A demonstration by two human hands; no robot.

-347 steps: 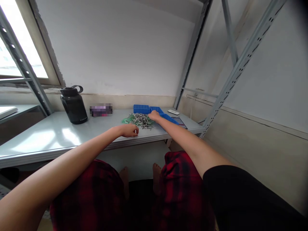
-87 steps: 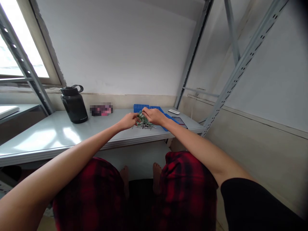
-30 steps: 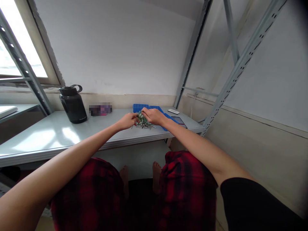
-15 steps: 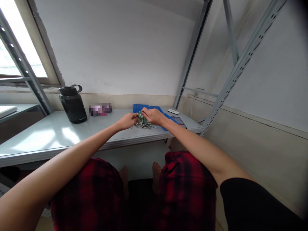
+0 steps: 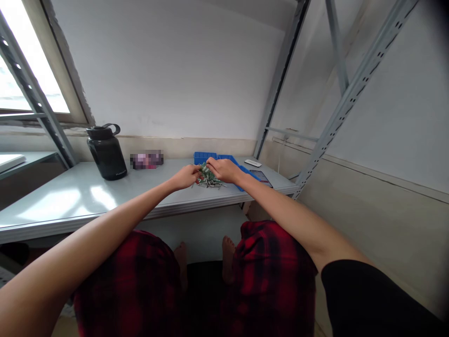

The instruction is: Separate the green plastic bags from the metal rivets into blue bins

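On the shelf's front part lies a heap of thin silvery metal pieces, like screws or nails, mixed with something green. My left hand is at the heap's left side, its fingers closed in a pinch. From the right, my right hand reaches over the heap with fingers bent together and its fingertips near those of the left. Whatever the fingers hold is too small and too hidden to name. Just behind the hands stand blue plastic bins, partly covered by my right hand.
A dark water bottle stands on the left of the grey shelf, with a blurred-out item beside it. To the right are a white computer mouse and a flat phone-like device. Metal uprights flank the shelf.
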